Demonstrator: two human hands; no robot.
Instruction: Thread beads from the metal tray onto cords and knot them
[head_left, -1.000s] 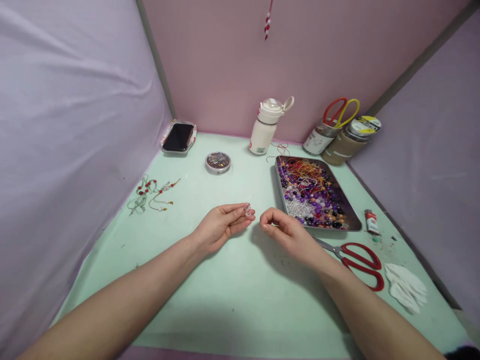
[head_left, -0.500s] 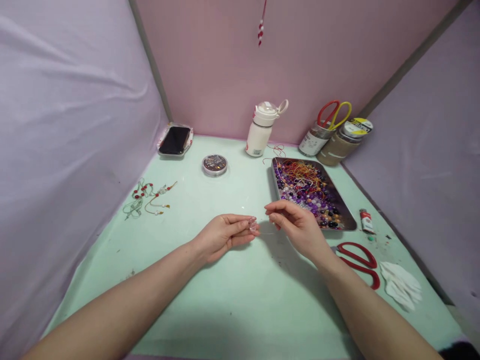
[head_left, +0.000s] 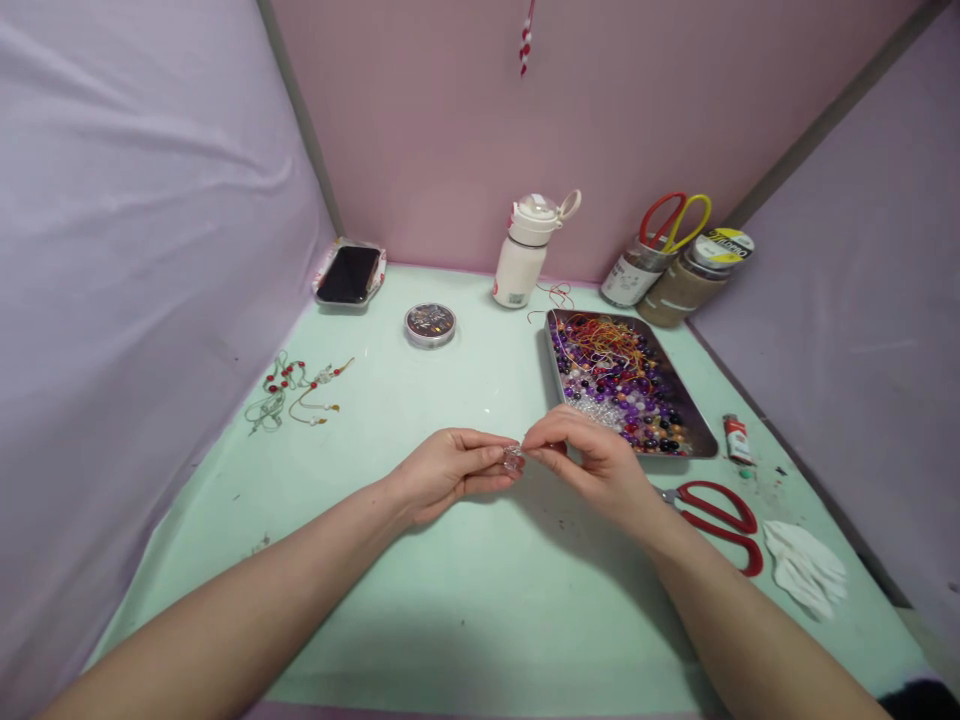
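My left hand pinches a small clear bead between thumb and fingers, just above the pale green table top. My right hand is closed in a pinch with its fingertips touching the same bead from the right; a thin clear thread in it is too fine to make out. Right behind my right hand lies a metal tray full of purple, clear, orange and black beads with a tangle of red and yellow cord.
Red scissors, white tissue and a small lighter lie to the right. At the back stand a white bottle, jars holding scissors, a round tin and a phone. Finished beaded cords lie left.
My right hand moved left from beside the tray and closed in on the bead, its fingertips now meeting my left hand's. My left hand barely shifted.
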